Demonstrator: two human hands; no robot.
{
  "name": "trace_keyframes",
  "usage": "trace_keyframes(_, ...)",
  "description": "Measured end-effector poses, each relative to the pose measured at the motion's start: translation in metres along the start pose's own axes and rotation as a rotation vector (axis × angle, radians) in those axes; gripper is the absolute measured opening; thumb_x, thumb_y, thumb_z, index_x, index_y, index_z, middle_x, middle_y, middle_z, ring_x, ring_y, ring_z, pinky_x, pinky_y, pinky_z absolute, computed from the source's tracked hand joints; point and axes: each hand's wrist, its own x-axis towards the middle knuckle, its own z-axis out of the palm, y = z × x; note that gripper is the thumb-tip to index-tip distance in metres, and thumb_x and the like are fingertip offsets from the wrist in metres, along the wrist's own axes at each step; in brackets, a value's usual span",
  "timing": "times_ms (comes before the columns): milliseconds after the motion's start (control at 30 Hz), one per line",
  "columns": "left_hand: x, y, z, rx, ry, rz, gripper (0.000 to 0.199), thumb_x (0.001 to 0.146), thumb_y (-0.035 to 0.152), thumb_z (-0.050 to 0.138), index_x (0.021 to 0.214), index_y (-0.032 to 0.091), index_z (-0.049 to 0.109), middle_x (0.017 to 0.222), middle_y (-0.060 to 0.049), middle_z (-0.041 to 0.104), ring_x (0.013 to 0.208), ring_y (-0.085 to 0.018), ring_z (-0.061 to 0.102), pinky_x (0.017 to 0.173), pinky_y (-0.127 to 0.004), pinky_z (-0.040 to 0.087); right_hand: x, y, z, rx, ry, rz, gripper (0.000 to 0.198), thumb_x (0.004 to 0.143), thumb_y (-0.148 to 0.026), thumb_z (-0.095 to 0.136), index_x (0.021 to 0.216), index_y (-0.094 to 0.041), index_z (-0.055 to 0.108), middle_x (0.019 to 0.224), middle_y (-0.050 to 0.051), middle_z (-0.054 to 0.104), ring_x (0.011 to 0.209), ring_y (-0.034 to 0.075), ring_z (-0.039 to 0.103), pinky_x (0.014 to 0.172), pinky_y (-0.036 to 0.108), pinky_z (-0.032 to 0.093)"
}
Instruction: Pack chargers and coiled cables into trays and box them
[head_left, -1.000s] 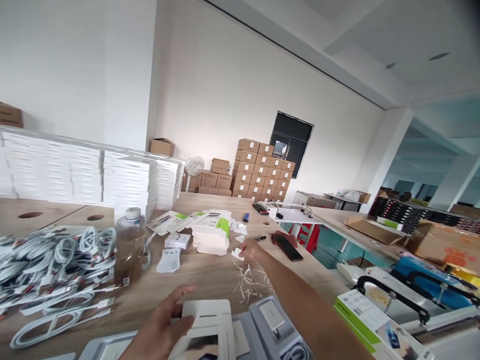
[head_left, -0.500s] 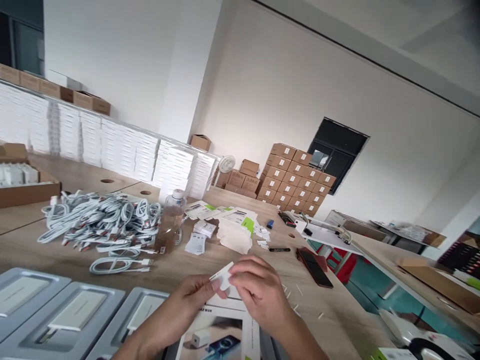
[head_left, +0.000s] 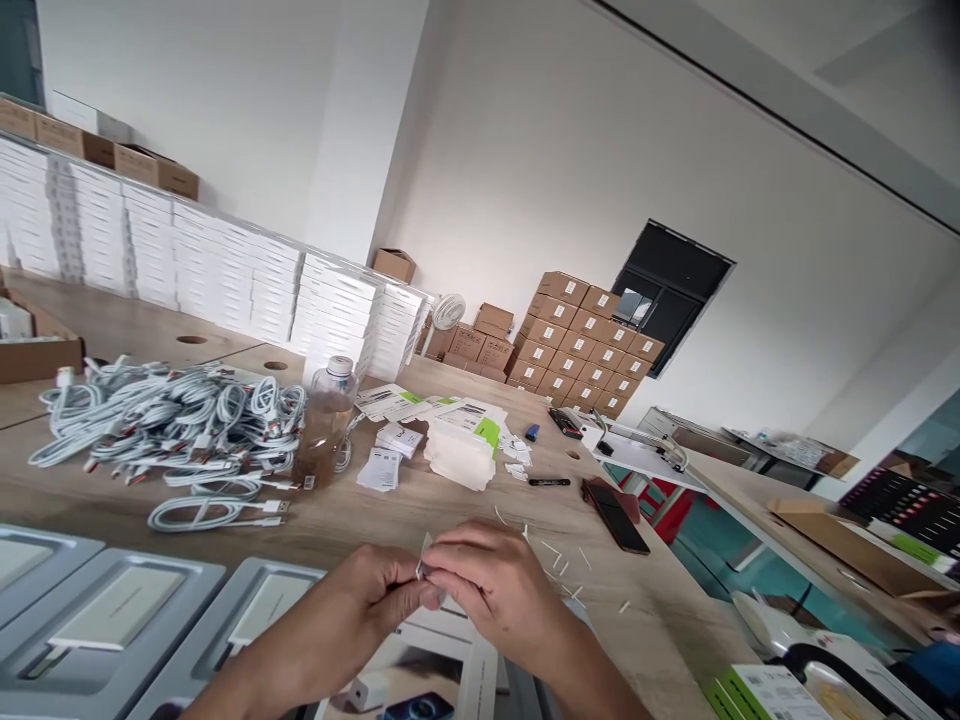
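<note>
Bench (head_left: 645,625), near side: our left hand (head_left: 367,592) and right hand (head_left: 496,578) pinch one small white card (head_left: 427,543) above the box (head_left: 420,668), likely for finer control.

Bottle (head_left: 326,420) upright; black marker (head_left: 549,482) near phone (head_left: 616,516); brown cartons (head_left: 579,342) stacked behind.

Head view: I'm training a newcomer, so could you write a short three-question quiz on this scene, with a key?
1. Which stands beside the cable pile: a) fan, b) bottle, c) window?
2. True or false: the left hand is buried in the cable pile.
3. Fill in: the black marker lies between some small white scraps and the ____.

Key: 1 b; 2 false, it meets the right hand at a small white piece; 3 phone.
</note>
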Motion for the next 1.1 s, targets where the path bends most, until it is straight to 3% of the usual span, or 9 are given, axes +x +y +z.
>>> trace_keyframes(233, -0.003, 0.0, 0.001, 0.173, -0.025, -0.041, 0.036, 0.094, 0.04, 0.042, 0.071, 0.018, 0.059, 0.068, 0.005, 0.043, 0.067, -0.013, 0.04, 0.06, -0.023, 0.029, 0.0, -0.001, 0.005, 0.009, -0.097, 0.032, 0.016, 0.095, -0.025, 0.054, 0.092, -0.024, 0.069, 0.091, 0.0, 0.072, 0.082, 0.013, 0.065, 0.075, 0.022, 0.045)
trace_keyframes(567, -0.004, -0.001, 0.003, 0.208, -0.064, -0.014, 0.027, 0.092, 0.026, 0.042, 0.07, 0.019, 0.056, 0.066, 0.005, 0.044, 0.065, -0.012, 0.042, 0.059, -0.022, 0.031, 0.0, -0.013, -0.004, 0.022, -0.187, 0.072, 0.022, 0.095, -0.018, 0.051, 0.078, -0.021, 0.065, 0.077, -0.001, 0.068, 0.074, 0.012, 0.062, 0.07, 0.021, 0.041)
trace_keyframes(867, -0.003, -0.001, 0.005, 0.169, -0.089, -0.01, 0.03, 0.093, 0.031, 0.042, 0.069, 0.019, 0.057, 0.064, 0.006, 0.038, 0.063, -0.012, 0.037, 0.058, -0.023, 0.029, -0.003, -0.016, 0.002, 0.019, -0.129, 0.156, 0.021, 0.087, -0.012, 0.053, 0.071, -0.02, 0.064, 0.066, -0.003, 0.064, 0.065, 0.011, 0.057, 0.063, 0.021, 0.039)
trace_keyframes(967, -0.003, -0.003, 0.004, 0.157, -0.061, -0.091, 0.032, 0.092, 0.038, 0.044, 0.075, 0.019, 0.063, 0.061, 0.006, 0.037, 0.061, -0.013, 0.037, 0.057, -0.024, 0.028, -0.005, -0.004, -0.002, 0.054, -0.085, 0.25, 0.021, 0.086, -0.016, 0.051, 0.074, -0.021, 0.067, 0.066, -0.003, 0.063, 0.063, 0.011, 0.056, 0.058, 0.021, 0.039)
trace_keyframes(1100, -0.002, -0.007, 0.0, 0.119, 0.019, -0.232, 0.045, 0.089, 0.053, 0.044, 0.081, 0.018, 0.071, 0.064, 0.003, 0.047, 0.064, -0.016, 0.044, 0.057, -0.025, 0.029, -0.011, 0.041, -0.015, -0.011, -0.065, 0.475, 0.021, 0.085, -0.018, 0.05, 0.08, -0.02, 0.071, 0.065, -0.002, 0.064, 0.057, 0.012, 0.054, 0.051, 0.022, 0.036)
